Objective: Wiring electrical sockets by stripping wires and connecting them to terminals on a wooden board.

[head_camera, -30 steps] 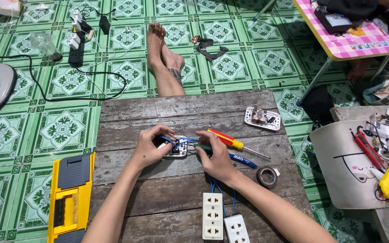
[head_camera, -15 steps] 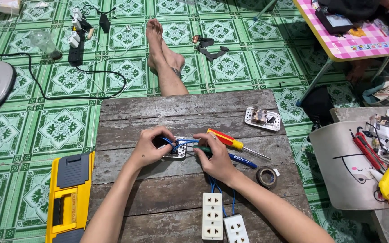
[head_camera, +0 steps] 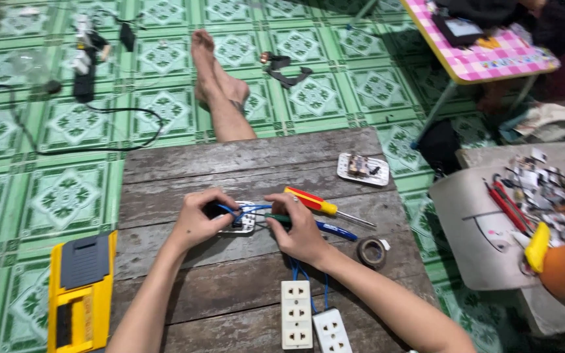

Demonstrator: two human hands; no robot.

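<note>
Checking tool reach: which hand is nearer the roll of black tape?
Right. The right hand sits just left of the roll of black tape; the left hand is farther left, beyond the small white socket part.

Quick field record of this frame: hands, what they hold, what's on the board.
surface: wooden board on a green tiled floor
left hand: grips small white switch module with blue wires
right hand: holds green-handled screwdriver, tip at the module
beside hands: red-yellow screwdriver, tape roll
near edge: two white socket strips
far right: white plate part
left of board: yellow case
</note>
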